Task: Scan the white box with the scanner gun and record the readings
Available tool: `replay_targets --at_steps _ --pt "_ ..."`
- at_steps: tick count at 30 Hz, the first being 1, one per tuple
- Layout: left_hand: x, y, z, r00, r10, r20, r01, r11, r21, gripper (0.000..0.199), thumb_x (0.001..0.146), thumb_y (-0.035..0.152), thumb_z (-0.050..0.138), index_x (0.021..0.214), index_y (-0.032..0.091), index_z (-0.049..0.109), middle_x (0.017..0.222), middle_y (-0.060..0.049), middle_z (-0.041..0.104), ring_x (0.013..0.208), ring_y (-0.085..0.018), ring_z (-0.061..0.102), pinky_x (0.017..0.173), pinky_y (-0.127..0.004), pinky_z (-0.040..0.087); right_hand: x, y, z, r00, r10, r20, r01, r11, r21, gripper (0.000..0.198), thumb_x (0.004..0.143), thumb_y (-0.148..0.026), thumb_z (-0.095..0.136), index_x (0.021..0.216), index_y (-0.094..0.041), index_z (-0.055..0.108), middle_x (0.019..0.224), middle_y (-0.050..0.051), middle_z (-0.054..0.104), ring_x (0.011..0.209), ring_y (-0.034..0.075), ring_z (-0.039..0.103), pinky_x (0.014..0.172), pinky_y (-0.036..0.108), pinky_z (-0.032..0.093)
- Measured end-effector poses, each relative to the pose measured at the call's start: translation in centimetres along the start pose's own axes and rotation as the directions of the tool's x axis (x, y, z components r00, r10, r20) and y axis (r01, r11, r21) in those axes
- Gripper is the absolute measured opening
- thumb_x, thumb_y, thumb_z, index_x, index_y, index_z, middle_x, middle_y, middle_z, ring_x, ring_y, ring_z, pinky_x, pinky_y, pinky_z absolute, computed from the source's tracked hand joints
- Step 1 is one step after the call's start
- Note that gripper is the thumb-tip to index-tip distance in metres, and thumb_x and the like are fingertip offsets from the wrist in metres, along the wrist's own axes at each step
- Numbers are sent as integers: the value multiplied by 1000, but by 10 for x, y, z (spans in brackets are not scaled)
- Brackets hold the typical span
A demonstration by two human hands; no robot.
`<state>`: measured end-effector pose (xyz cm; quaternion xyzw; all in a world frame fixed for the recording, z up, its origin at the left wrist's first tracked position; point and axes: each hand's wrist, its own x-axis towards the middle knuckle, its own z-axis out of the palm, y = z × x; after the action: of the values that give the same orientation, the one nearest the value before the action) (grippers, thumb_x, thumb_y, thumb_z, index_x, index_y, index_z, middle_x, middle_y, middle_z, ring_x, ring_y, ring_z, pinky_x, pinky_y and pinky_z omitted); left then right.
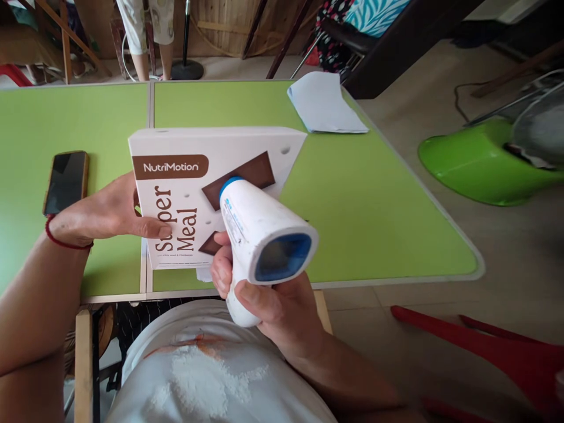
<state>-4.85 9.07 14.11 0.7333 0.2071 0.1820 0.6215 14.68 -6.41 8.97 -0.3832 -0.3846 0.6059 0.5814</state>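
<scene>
My left hand (112, 208) grips the left side of a white box (247, 144) printed "NutriMotion Super Meal", its thumb lying across the lettering. The box is held up over the green table with its printed face toward me. In my right hand (268, 305) is a white handheld infrared thermometer (251, 229), gun-shaped with a blue front ring and a dark blue-framed screen. My fingers wrap around its handle, and its front end points at the box, covering part of the pictured brown bars. Whether the tip touches the box I cannot tell.
A phone (66, 182) in a brown case lies left on the green table (361, 223). Folded white papers (324, 103) sit at the far edge. Beyond stand a person's legs (150, 35) and a stand base (187, 69). Green (476, 161) and red (484, 346) plastic chairs are on the right.
</scene>
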Motion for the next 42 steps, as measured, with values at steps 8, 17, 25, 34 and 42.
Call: replay_targets --at_steps 8,17,25,34,42 --pt "8 -12 1 908 327 -264 -286 941 182 51 71 22 90 117 15 69 125 -9 70 123 -32 62 109 -47 51 20 -25 -24 934 -346 92 356 870 -341 41 76 -26 82 113 -35 67 93 -1 72 77 18 64 67 34 53" --pt "19 -38 -6 797 295 -527 -149 942 302 63 66 45 96 113 15 66 122 -1 72 115 -25 63 105 -43 50 62 -57 -130 951 -254 176 193 44 -980 47 81 -26 69 128 -20 65 114 13 73 111 32 66 101 54 52" --pt "26 -46 -7 867 272 -418 -121 928 352 74 77 60 83 132 20 55 141 1 61 130 -27 55 106 -43 50 85 -25 -158 982 -138 126 133 37 -990 34 83 -37 70 115 -24 70 113 11 73 108 33 67 96 54 53" --pt "18 -18 -11 922 -40 -386 267 787 556 69 85 46 74 142 16 49 143 -10 59 121 -26 59 91 -36 54 55 -29 -166 887 -371 275 279 -44 -959 6 81 -27 69 85 -23 72 87 8 69 85 26 66 78 43 54" --pt "17 -12 -7 819 -527 -227 368 179 912 36 91 46 58 88 16 77 70 -3 66 75 -21 62 76 -30 42 28 -22 -175 876 -316 365 302 -231 -925 10 79 -17 71 83 -25 75 76 4 70 74 22 63 69 38 42"
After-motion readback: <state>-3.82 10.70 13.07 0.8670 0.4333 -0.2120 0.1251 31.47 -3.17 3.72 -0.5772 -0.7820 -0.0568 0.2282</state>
